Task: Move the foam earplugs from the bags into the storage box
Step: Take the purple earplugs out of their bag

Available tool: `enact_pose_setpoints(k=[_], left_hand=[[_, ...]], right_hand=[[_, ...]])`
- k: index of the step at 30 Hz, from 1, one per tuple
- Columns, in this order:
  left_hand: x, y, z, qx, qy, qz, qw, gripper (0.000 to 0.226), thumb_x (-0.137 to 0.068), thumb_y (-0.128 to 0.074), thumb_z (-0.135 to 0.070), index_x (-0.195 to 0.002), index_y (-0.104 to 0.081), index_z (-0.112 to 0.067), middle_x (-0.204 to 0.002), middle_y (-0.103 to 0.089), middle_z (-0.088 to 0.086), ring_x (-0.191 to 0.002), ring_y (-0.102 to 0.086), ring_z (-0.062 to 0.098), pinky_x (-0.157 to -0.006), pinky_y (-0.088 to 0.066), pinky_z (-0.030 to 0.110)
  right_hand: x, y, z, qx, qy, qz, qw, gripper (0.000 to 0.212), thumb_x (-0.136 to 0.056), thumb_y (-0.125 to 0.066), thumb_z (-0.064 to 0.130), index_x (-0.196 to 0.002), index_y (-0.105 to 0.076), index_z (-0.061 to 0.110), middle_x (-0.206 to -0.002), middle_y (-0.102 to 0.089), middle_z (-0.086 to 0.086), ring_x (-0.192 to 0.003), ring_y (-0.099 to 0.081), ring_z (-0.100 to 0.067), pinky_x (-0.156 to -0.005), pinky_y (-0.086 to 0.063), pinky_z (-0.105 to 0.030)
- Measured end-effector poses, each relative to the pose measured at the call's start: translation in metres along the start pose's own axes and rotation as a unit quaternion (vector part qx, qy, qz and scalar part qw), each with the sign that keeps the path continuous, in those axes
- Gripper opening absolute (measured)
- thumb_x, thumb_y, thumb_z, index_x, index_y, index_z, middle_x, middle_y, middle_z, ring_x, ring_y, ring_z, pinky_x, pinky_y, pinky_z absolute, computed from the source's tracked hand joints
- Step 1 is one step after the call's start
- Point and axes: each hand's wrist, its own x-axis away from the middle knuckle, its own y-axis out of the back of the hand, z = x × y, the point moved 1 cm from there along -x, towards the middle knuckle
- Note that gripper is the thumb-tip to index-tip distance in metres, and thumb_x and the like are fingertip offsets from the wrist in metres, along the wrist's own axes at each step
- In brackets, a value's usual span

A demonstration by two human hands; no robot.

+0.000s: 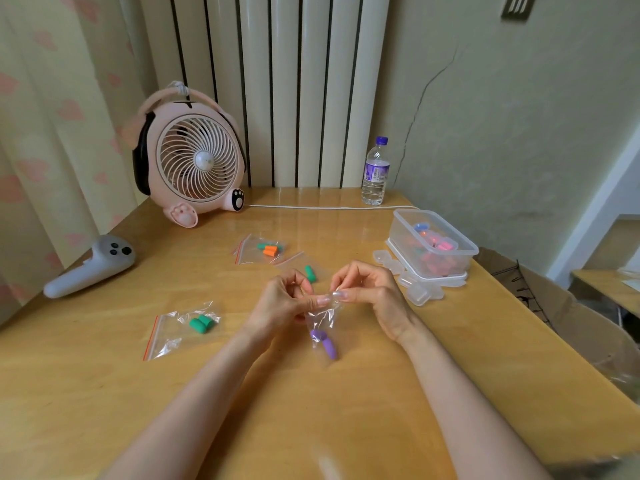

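Glossy wooden bench (104, 393): pink fan (199, 161) far left, water bottle (375, 174) far right, white controller (90, 268) left, three zip bags (173, 330) (258, 251) (304, 271) centre, storage box (433, 244) right.

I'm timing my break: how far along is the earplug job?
Done: the storage box already holds pink earplugs. In hand: the left hand and right hand pinch the top of a bag with purple earplugs inside, apparently opening it. Left: three filled bags lie on the table: a front bag of green ones, a far bag of green and orange, and a middle bag of green.
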Motion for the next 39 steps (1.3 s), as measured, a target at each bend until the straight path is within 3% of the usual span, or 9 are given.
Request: enact_pose_setpoints(k=[8,11,15,20,25,28,32,35,39], left_hand=[[0.002,-0.002,-0.004,-0.054,-0.098,0.059,0.992,0.009,-0.08,-0.068,-0.005,-0.076,-0.061,-0.009,-0.075,-0.064,0.003,-0.072,-0.057,0.011,-0.07,-0.047,0.021],[0.004,-0.004,-0.004,-0.076,-0.094,0.058,0.991,0.009,-0.079,-0.069,-0.005,-0.077,-0.063,-0.011,-0.076,-0.063,0.003,-0.071,-0.054,0.01,-0.067,-0.043,0.014],[0.003,-0.003,-0.002,-0.082,-0.098,0.071,0.989,0.012,-0.08,-0.068,-0.004,-0.075,-0.062,-0.013,-0.075,-0.061,0.002,-0.071,-0.051,0.013,-0.065,-0.041,0.013],[0.002,0.0,-0.003,-0.103,-0.106,0.074,0.986,0.013,-0.083,-0.065,-0.006,-0.074,-0.06,-0.014,-0.073,-0.057,-0.001,-0.069,-0.046,0.01,-0.062,-0.037,0.011],[0.0,0.007,-0.004,-0.062,-0.108,0.036,0.992,0.009,-0.079,-0.066,-0.019,-0.075,-0.059,-0.015,-0.074,-0.057,0.002,-0.068,-0.045,0.01,-0.066,-0.037,0.021],[-0.002,0.006,-0.003,-0.052,-0.115,0.021,0.992,0.015,-0.088,-0.059,-0.003,-0.076,-0.054,-0.012,-0.07,-0.057,0.0,-0.063,-0.05,0.005,-0.061,-0.041,0.013],[-0.004,0.007,-0.002,-0.018,-0.106,-0.02,0.994,0.016,-0.091,-0.052,0.0,-0.078,-0.051,-0.009,-0.07,-0.056,0.002,-0.062,-0.054,0.004,-0.062,-0.047,0.014],[-0.007,0.01,0.001,-0.011,-0.086,-0.056,0.995,0.016,-0.092,-0.051,-0.002,-0.078,-0.051,-0.009,-0.071,-0.056,0.005,-0.065,-0.055,0.012,-0.061,-0.05,0.016],[-0.008,0.012,0.007,-0.024,-0.031,-0.099,0.994,0.018,-0.094,-0.051,-0.007,-0.076,-0.049,-0.008,-0.068,-0.057,0.008,-0.057,-0.058,0.014,-0.059,-0.055,0.022]], right_hand=[[0.0,0.0,-0.002,0.003,-0.045,-0.009,0.999,0.011,-0.062,-0.067,0.01,-0.066,-0.057,0.008,-0.065,-0.056,-0.004,-0.061,-0.05,-0.007,-0.057,-0.04,-0.014],[0.0,-0.001,-0.002,0.008,-0.055,-0.013,0.998,0.012,-0.064,-0.067,0.012,-0.067,-0.056,0.009,-0.06,-0.056,0.0,-0.056,-0.05,-0.003,-0.053,-0.039,-0.011],[-0.001,0.0,-0.003,0.013,-0.066,-0.014,0.998,0.01,-0.07,-0.065,0.014,-0.069,-0.055,0.012,-0.063,-0.055,-0.007,-0.054,-0.046,-0.005,-0.048,-0.034,-0.012],[-0.003,0.0,-0.008,0.037,-0.073,-0.016,0.997,0.019,-0.086,-0.059,-0.001,-0.072,-0.053,0.01,-0.059,-0.055,-0.001,-0.049,-0.044,-0.004,-0.047,-0.032,-0.013],[-0.003,-0.002,-0.007,0.067,-0.055,-0.035,0.996,0.016,-0.089,-0.059,0.005,-0.075,-0.052,0.009,-0.064,-0.055,-0.007,-0.047,-0.045,-0.002,-0.044,-0.033,-0.01],[-0.004,0.001,-0.006,0.061,-0.036,-0.044,0.997,0.004,-0.086,-0.064,0.011,-0.086,-0.06,0.011,-0.076,-0.06,0.001,-0.059,-0.05,-0.002,-0.053,-0.038,-0.01],[-0.006,0.004,-0.015,0.11,-0.062,-0.043,0.991,0.026,-0.082,-0.07,0.023,-0.106,-0.06,0.029,-0.103,-0.061,0.0,-0.088,-0.058,-0.015,-0.082,-0.046,-0.023],[-0.005,0.005,-0.017,0.104,-0.097,-0.046,0.989,0.029,-0.085,-0.067,0.011,-0.109,-0.056,0.024,-0.082,-0.06,-0.005,-0.07,-0.06,-0.014,-0.067,-0.048,-0.025],[-0.004,0.011,-0.012,0.104,-0.091,-0.082,0.987,0.022,-0.084,-0.057,-0.009,-0.092,-0.059,0.011,-0.063,-0.058,-0.007,-0.053,-0.055,-0.011,-0.056,-0.045,-0.023]])
